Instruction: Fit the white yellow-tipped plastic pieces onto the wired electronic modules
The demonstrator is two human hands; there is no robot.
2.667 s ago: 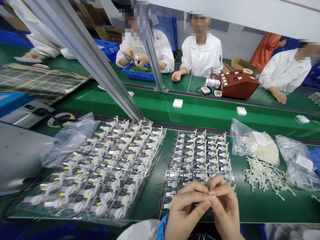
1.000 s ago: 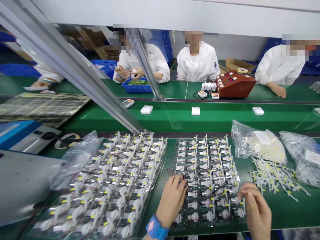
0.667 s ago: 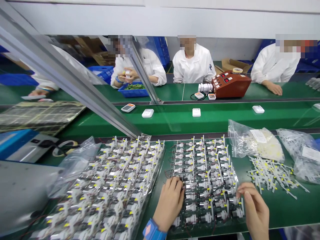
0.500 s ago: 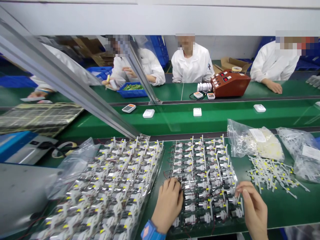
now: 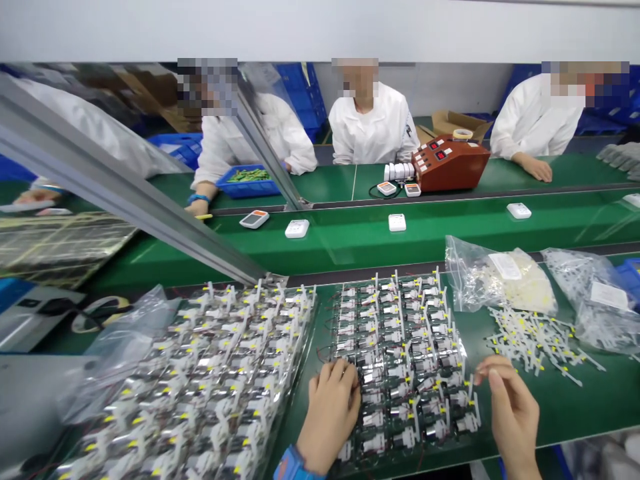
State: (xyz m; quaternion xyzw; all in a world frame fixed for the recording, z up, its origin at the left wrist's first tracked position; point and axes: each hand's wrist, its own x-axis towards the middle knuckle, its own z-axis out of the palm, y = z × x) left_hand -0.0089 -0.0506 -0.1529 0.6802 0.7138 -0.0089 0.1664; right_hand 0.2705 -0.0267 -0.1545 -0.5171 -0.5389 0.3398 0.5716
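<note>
My left hand (image 5: pixel 334 408), a blue band at its wrist, rests at the left edge of a clear plastic tray (image 5: pixel 463 343) of small motors. Its fingers are curled down and their tips are hidden. Rows of dark motors with white plastic ends (image 5: pixel 374 443) fill this tray, many with a white yellow-marked stick (image 5: pixel 415 419) on them. Beside the tray's right edge is my right hand (image 5: pixel 513 410), thumb and fingers drawn together close to an upright white stick (image 5: pixel 475 404). Whether anything small is between those fingertips I cannot make out.
On the left lies a larger batch of similar motors (image 5: pixel 200 400). Loose white sticks (image 5: pixel 537 340) are heaped at the right, before two clear bags (image 5: pixel 530 277). A metal post (image 5: pixel 150 187) slants across the left. Across the green conveyor (image 5: pixel 345 243), co-workers sit near a brown device (image 5: pixel 450 163).
My right hand has drawn slightly off the tray's right edge. My left hand stays at the left edge. A co-worker's hand across the bench has come down beside the conveyor. The view has shifted slightly.
</note>
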